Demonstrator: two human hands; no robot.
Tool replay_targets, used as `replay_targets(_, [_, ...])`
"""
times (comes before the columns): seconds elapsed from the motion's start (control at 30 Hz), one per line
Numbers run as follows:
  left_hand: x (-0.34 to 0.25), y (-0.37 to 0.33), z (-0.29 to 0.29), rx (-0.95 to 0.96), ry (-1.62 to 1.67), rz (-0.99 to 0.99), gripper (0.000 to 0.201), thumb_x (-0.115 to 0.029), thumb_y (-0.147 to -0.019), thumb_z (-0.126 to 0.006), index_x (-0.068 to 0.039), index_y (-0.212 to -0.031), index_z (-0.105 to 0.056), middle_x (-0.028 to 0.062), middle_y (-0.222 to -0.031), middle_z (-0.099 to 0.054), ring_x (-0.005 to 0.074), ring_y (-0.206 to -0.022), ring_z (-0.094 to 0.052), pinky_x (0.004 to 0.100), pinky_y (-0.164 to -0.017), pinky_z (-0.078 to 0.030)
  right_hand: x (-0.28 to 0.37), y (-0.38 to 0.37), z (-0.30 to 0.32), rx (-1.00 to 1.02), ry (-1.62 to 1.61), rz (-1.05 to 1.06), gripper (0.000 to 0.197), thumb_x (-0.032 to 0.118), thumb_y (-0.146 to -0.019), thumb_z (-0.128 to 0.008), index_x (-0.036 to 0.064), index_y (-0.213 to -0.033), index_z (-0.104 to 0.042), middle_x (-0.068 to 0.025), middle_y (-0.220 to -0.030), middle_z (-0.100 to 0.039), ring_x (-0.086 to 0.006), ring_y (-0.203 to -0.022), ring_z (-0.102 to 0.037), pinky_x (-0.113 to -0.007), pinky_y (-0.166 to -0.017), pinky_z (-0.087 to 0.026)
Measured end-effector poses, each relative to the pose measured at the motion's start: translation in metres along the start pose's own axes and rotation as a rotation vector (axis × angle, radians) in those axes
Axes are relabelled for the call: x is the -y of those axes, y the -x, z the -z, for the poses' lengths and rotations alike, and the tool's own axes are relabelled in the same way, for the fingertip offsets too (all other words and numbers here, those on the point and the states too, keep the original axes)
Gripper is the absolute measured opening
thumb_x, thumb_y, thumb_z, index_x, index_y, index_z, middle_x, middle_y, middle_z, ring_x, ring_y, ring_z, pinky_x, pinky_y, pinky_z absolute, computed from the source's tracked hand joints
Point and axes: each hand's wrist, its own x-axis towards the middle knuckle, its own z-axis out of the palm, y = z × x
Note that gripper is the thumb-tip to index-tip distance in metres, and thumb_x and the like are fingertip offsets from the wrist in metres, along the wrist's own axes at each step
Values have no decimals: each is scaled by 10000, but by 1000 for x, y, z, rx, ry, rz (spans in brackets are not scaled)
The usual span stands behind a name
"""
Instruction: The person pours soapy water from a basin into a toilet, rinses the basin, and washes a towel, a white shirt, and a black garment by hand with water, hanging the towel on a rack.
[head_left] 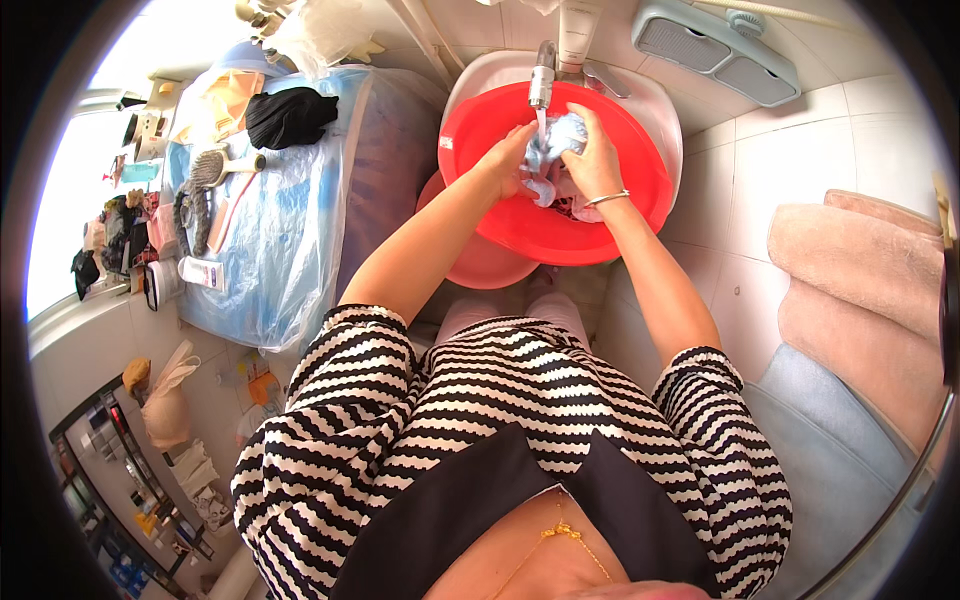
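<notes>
Two hands work one wad of pale blue cloth (556,140) inside a red basin (640,200) that sits in a white sink (470,75), right under the chrome tap (541,78). The left hand (512,152) is closed around the cloth's left side, and the right hand (592,160), with one silver bangle (607,198) at the wrist, is closed over its top and right side. A thin stream of water from the tap falls onto the cloth between them.

To do this well, I judge the cloth should stay low, near the middle of the basin, so the stream lands on fabric and not on the rim, where it could splash out. Rubbing one fold against another and turning the wad would bring each part under the water. A firm but not wringing grip seems best for such soft, thin fabric.

Counted: one red basin in the sink, with a second, pinkish basin (480,265) showing beneath its near-left edge. One tap. On the plastic-covered surface (290,240) left of the sink lie one black garment (290,115) near its far edge, one hairbrush (215,165) and one white tube (203,272) nearer its left edge. Two folded pink towels (860,270) hang at the right.
</notes>
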Motion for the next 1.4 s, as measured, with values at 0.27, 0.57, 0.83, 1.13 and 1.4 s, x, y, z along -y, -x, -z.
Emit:
replay_targets(0.27, [18,-32,24,779,592,58,386,-403,-900,-488,-104,-1125,-582,96,-1062,-611,234,-1009,-573,393,-828,-481,102,47,-27,91,-308,312,405,-59,-644,-608,90,-1020,-595,-124,-935,-530,-330,-904,-556,-397,-799,-454])
replay_targets(0.57, [10,-26,-8,93,382,-236,257,-108,-879,-510,-74,-1124,-580,89,-971,-605,198,-878,-594,349,-734,-513,-17,-3,-28,-47,23,121,269,19,-707,-596,111,-960,-579,-164,-926,-569,-380,-879,-575,-446,-747,-484])
replay_targets(0.83, [-9,-43,22,-204,-548,-341,481,-147,-812,-560,-124,-1290,-512,200,-1148,-561,300,-992,-591,430,-849,-490,-126,-42,-8,-68,333,-213,468,82,-746,-605,70,-1192,-463,-227,-1117,-549,-390,-1029,-557,-461,-859,-469])
replay_targets(1.13, [44,-91,14,-211,-2054,-354,631,-273,-881,-480,-217,-1464,-245,366,-1432,-188,479,-1253,-369,556,-930,-406,-121,-36,-34,582,949,-72,383,102,-904,-361,80,-1283,-415,-225,-1219,-504,-406,-1096,-532,-461,-910,-461])
replay_targets(1.4, [59,-124,2,-202,-1970,-306,445,-262,-914,-434,-89,-1323,-469,322,-1407,-252,437,-1086,-448,489,-830,-479,-166,-40,-47,810,962,-227,379,152,-915,-343,84,-1241,-524,-253,-1191,-566,-379,-1085,-575,-478,-871,-481])
